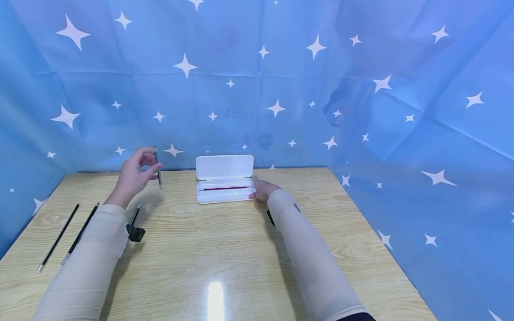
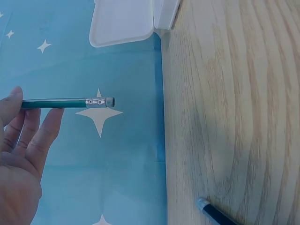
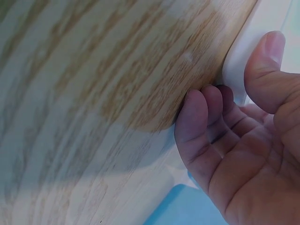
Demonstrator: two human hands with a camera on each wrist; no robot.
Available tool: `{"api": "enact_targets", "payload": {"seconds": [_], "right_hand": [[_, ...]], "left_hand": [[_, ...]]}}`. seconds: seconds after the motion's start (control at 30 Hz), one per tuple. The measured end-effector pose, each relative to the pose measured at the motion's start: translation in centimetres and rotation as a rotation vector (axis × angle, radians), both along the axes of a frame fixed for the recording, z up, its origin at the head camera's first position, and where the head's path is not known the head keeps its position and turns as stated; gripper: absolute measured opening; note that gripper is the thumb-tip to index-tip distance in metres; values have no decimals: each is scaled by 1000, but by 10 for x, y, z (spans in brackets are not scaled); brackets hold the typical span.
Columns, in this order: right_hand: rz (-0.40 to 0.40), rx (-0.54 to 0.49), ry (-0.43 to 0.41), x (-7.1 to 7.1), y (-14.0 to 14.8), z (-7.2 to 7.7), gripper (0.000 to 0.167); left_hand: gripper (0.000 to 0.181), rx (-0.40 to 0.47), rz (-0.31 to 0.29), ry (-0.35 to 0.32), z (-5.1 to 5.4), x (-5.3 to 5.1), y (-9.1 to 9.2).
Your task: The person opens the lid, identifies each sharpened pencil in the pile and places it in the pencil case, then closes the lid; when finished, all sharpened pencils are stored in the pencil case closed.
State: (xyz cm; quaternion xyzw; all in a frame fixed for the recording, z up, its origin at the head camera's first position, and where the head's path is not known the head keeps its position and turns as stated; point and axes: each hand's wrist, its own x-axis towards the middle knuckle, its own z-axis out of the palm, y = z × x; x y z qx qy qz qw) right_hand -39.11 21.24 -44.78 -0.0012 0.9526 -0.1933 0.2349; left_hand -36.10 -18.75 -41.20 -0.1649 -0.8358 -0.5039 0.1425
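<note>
My left hand (image 1: 138, 174) is raised above the back left of the table. Between its thumb and fingers it pinches a dark green pencil (image 2: 58, 103), whose metal band and eraser end point away from the hand in the left wrist view. A white pencil case (image 1: 225, 198) lies at the back of the table with its lid (image 1: 225, 167) standing up. One dark red pencil (image 1: 226, 188) lies lengthwise inside. At the case's right end, my right hand (image 1: 265, 189) holds it, the thumb against its side and the fingers curled near the tabletop.
On the left of the table (image 1: 192, 258) lie a black pencil (image 1: 58, 238), a second dark pencil (image 1: 82, 232) partly behind the left sleeve, and another (image 1: 136, 215) mostly covered by that forearm. A blue star-patterned cloth (image 1: 233, 58) hangs behind the table and along its sides.
</note>
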Motion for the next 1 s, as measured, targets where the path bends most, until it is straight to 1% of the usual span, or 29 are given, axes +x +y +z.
{"api": "enact_targets", "payload": {"seconds": [0.23,0.3,0.47,0.73,0.87,1.0], "right_hand": [[1,-2,4,0,1,-1,84],[-12,-15,-4,1,1,0,84],[-27,-38,-9,4,0,1,85],[-34,-25,-13,1,0,-1,86],[-44,-45,-17,1,0,-2,85],[-41,-57,-10,2,0,-2,84]], "left_hand": [[41,23,-21,-31,1,-4,6],[42,29,-28,-36,1,-4,8],[43,21,-44,-26,-1,-6,11],[40,20,-50,-3,-1,-9,17],[39,27,-55,-10,0,-9,21],[38,32,-60,2,-1,-11,25]]}}
